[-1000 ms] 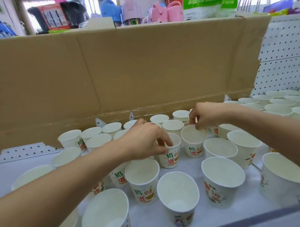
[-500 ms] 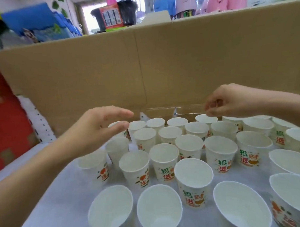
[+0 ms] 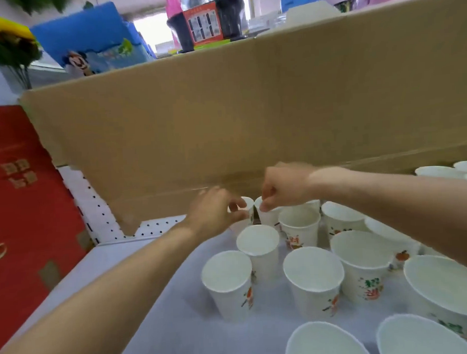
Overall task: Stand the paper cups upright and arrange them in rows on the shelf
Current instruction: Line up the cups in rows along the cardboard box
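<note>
Tall brown cardboard sheet [image 3: 251, 118] stands along the back of the white shelf [image 3: 158, 325], w/ a red box [image 3: 24, 197] at far left and white pegboard [image 3: 96, 208] behind. Paper cups [image 3: 257, 241], all upright w/ mouths open, crowd the shelf's centre and right in rough rows; nearer ones show green and orange print. In the back row, nr the cardboard, two cups stand rim to rim. Left hand [image 3: 215, 214], blurred, appears to grip the left back cup [image 3: 249, 209], fingers curled round its rim. Right hand [image 3: 283, 188] pinches the rim of the right back cup [image 3: 268, 218] betw. thumb and forefinger, other fingers tucked in. Both forearms reach in from the near edge.
</note>
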A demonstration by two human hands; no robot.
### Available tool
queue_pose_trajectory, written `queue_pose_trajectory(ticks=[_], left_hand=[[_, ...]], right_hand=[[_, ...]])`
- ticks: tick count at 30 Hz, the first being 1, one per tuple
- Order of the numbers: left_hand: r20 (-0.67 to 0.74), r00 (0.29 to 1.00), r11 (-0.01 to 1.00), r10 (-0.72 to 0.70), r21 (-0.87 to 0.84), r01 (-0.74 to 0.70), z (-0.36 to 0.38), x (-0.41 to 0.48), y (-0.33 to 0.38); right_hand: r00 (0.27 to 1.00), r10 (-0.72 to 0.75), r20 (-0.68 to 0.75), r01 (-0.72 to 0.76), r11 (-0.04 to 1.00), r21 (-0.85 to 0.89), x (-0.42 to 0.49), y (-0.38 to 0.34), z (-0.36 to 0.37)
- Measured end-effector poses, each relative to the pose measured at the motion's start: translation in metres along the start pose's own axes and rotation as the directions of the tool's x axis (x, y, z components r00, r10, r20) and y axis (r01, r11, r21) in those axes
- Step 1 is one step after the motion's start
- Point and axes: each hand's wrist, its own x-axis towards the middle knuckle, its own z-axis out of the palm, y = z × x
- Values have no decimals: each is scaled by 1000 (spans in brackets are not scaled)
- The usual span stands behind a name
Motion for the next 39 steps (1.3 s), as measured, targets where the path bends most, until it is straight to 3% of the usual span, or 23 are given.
queue_pose_trajectory(ticks=[5,10,14,18,21,27,34,39], left_hand=[[-29,996,996,86,-2,-86,-4,-4,-36],[-28,991,987,132,95,-128,-13,-16,-61],[-20,995,995,101,-13,-101,-8,-26,-67],[-55,994,989,90,-110,-96,0,-20,-69],[-57,993,987,105,-120,-111,2,-12,-72],[-27,987,986,159,-40,-160,1,-8,-89],[4,999,980,-37,-194,37,5,-10,-79],[26,999,975,-40,-219,45,5,-7,-79]], right_hand=[[997,70,-11,-71,993,-90,19,-12,20],[996,72,-58,-63,987,144,36,-30,30],[997,21,-80,3,955,296,34,-30,18],[997,-16,74,3,985,173,26,-17,8],[1000,-12,25,10,996,85,32,-12,18],[995,-37,-91,48,990,130,46,-24,36],[990,-36,-135,59,984,171,46,-27,40],[989,-57,-136,84,976,199,41,-26,32]])
